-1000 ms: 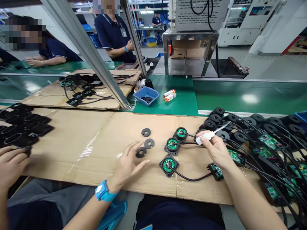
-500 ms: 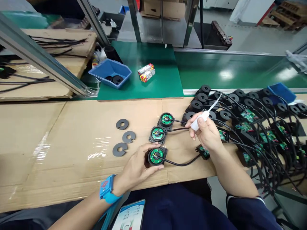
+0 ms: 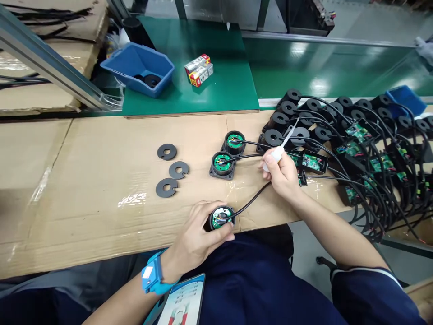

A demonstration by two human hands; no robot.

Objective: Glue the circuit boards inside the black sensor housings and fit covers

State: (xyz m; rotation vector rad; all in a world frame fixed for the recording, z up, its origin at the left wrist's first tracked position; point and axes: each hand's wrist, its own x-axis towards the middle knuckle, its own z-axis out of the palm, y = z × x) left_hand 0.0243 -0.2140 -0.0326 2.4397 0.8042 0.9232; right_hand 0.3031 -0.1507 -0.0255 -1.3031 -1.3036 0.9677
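The left hand point(image 3: 198, 232), open near the rings point(image 3: 166, 188) at first, closed around the nearest round cup point(image 3: 221, 216) and drew it toward the tabletop's point(image 3: 101, 216) near edge, farther from the other two cups point(image 3: 222, 162). The right hand point(image 3: 283, 174) came to hide its cable's point(image 3: 252, 204) far end.

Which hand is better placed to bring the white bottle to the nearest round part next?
Probably the right hand: it holds the white bottle, while the left hand grips that round part. The nozzle points away, though, so it likely needs turning.
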